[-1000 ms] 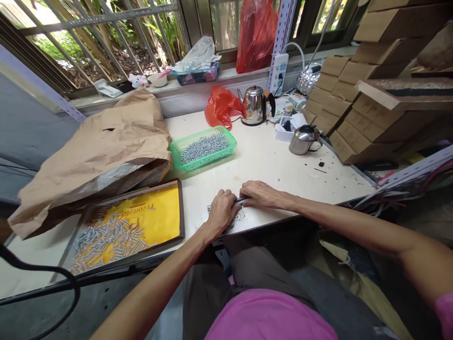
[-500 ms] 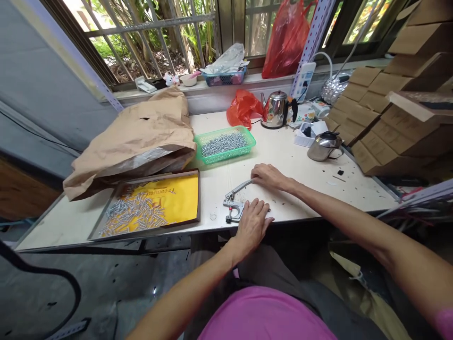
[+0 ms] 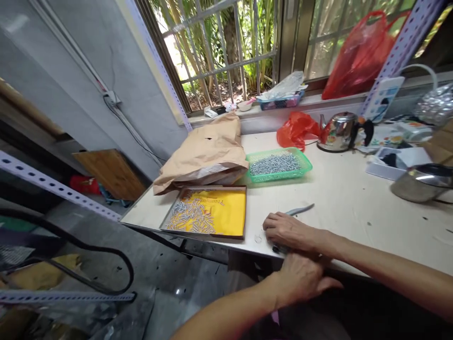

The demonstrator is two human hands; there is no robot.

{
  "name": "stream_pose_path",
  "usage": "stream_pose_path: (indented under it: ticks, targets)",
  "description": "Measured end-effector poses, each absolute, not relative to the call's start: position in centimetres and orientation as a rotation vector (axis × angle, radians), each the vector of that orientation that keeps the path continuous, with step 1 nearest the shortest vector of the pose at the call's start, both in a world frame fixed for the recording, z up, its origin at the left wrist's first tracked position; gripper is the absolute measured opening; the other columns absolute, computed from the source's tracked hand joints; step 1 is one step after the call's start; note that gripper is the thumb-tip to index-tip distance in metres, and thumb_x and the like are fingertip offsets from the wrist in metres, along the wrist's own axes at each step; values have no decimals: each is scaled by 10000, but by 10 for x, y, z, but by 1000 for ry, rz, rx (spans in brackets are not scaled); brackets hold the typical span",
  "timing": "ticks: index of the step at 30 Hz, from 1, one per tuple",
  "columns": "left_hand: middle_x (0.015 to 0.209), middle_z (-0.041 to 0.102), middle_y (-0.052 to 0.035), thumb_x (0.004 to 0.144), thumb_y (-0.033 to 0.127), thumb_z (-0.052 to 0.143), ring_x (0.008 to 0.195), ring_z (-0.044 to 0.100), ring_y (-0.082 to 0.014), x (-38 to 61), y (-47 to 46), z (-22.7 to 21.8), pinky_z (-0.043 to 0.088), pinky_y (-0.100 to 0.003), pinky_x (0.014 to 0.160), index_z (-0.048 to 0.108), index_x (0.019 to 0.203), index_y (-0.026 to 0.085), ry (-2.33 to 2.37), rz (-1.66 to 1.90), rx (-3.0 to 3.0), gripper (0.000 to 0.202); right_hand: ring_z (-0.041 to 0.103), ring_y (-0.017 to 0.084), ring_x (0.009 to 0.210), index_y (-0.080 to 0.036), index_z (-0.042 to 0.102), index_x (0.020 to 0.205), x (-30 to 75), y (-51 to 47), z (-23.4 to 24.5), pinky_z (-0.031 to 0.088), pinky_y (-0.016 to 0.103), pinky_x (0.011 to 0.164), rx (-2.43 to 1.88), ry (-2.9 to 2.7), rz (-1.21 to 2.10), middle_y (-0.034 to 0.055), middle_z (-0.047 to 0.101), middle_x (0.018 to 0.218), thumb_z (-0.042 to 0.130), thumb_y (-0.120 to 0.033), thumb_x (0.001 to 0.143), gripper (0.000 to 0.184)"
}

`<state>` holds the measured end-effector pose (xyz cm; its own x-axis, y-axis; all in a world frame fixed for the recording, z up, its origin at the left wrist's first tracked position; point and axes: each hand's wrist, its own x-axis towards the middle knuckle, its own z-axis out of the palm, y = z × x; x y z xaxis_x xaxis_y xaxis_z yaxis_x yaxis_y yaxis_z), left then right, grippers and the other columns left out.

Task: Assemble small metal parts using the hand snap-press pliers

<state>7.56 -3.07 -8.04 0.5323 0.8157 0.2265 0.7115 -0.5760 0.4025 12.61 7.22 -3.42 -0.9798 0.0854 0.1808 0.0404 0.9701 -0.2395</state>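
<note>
A pair of snap pliers (image 3: pixel 300 209) lies at the near edge of the table, one grey handle pointing up and right. My right hand (image 3: pixel 292 231) covers the head of the pliers, its fingers bent together over it. A black knob of the tool sticks out beneath these fingers. Just below, at the table edge, is my left hand (image 3: pixel 302 274), with its thumb stretched out to the right. Its other fingers are hidden behind the right hand, so what they touch does not show. A small clear ring (image 3: pixel 258 239) lies left of the pliers.
Left of my hands, a shallow tray (image 3: pixel 245 212) with a yellow sheet carries many small metal pins. Behind stand a green basket (image 3: pixel 279 177) of similar pins and a large brown paper bag (image 3: pixel 212 151). A kettle (image 3: pixel 339 132) and a metal pot (image 3: pixel 417 184) are at the right.
My right hand has left the upper handle's end and come over the head of the pliers. My left hand has slid toward the table edge. The view has swung left.
</note>
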Motion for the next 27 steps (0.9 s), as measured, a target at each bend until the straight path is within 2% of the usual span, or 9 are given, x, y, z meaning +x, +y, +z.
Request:
stream_pose_path:
  ticks: [4,7,9,12,14,17,22,27]
  targets:
    - [1370,508,-131,894,570,452,1284,451,-298,71,-34,-68,402,-432,1039,420,1380,186,1259,601,2569,620,558,154,818,-189,591,928,112,78,-14,457,280,740,-131,-2416,589,39,616,852,458,-154,934,137]
    - [1335,532,-119,915,408,497,1291,444,-266,48,-32,-54,404,-404,1049,512,1291,204,1269,775,2646,428,584,150,791,-202,589,969,103,101,25,471,281,727,-323,-2039,456,24,623,854,498,-193,920,105]
    - [1232,591,-127,924,263,473,1201,513,-241,15,-25,-43,457,-379,984,585,1190,200,1467,920,2610,295,588,150,764,-195,603,991,99,131,51,473,289,723,-480,-1898,334,26,629,857,514,-227,913,123]
    - [1051,633,-121,914,124,418,968,577,-209,-53,-8,-21,507,-333,823,638,1123,186,1996,872,2438,310,599,172,802,-162,625,1036,97,187,68,479,317,760,-737,-1927,261,62,645,915,489,-235,910,200]
    - [1003,632,-111,902,126,446,946,550,-231,-98,4,-9,491,-353,804,671,1081,193,2306,648,2315,296,601,224,919,-137,604,1157,101,216,62,479,364,809,-965,-2057,236,112,642,1029,541,-217,864,311]
    - [987,630,-105,905,139,445,956,511,-240,-148,13,-3,465,-348,806,695,1053,184,2445,332,2215,294,590,279,983,-121,569,1244,115,221,35,487,412,815,-1075,-2211,215,152,610,1117,589,-265,841,428]
    - [974,615,-106,916,177,439,974,484,-238,-174,17,-12,434,-330,789,699,1046,185,2249,97,2287,292,616,211,826,-190,651,1081,168,142,-9,510,361,737,-841,-2377,373,87,635,1004,465,-348,942,280]
    - [909,601,-110,888,199,462,943,494,-239,-179,26,-19,412,-341,803,705,871,168,2062,82,2340,245,570,236,931,-188,650,1078,212,64,-38,477,396,836,-915,-2476,284,101,628,998,444,-313,964,267]
